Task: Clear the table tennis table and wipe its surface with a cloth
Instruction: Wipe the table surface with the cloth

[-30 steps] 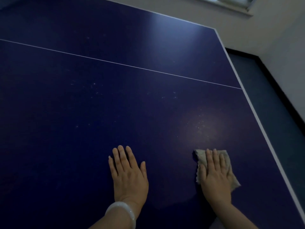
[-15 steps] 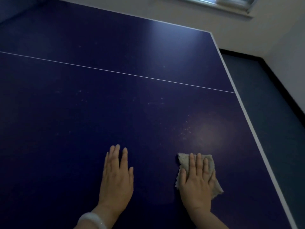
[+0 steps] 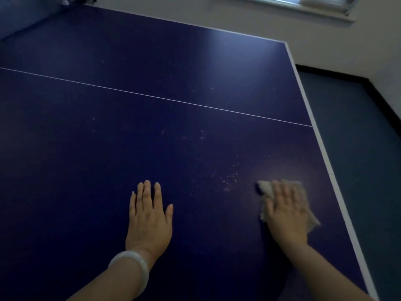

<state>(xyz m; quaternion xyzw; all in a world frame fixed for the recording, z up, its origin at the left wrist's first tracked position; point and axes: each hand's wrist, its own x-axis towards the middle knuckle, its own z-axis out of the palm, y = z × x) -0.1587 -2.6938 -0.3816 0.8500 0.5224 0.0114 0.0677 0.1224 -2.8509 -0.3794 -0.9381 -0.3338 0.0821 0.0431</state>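
The dark blue desk (image 3: 108,170) fills most of the view, its thin white centre line (image 3: 152,97) running from the left edge across to the right, and its white border (image 3: 321,148) slanting down the right side. The left hand (image 3: 149,216) lies flat on the near part of the desk, palm down, fingers straight and close together with the thumb held out to the right; it holds nothing. A pale, smooth bangle (image 3: 132,268) sits on that wrist. The right hand (image 3: 286,213) rests flat on a small light-coloured cloth (image 3: 267,187), fingers straight and slightly spread, pressing it against the desk near the right border. The cloth shows beyond the fingertips and at both sides of the hand, rumpled at its left corner; the hand is somewhat blurred, so the exact lie of the thumb is hard to make out. Between the two hands, a little farther away, a scatter of pale specks (image 3: 227,179) dots the surface, and fainter specks lie farther on, toward the centre line. Right of the desk is a dark floor (image 3: 358,137), meeting a pale wall (image 3: 217,9) with a dark skirting strip. At the far right, high on the wall, is the lower edge of a window (image 3: 303,5).
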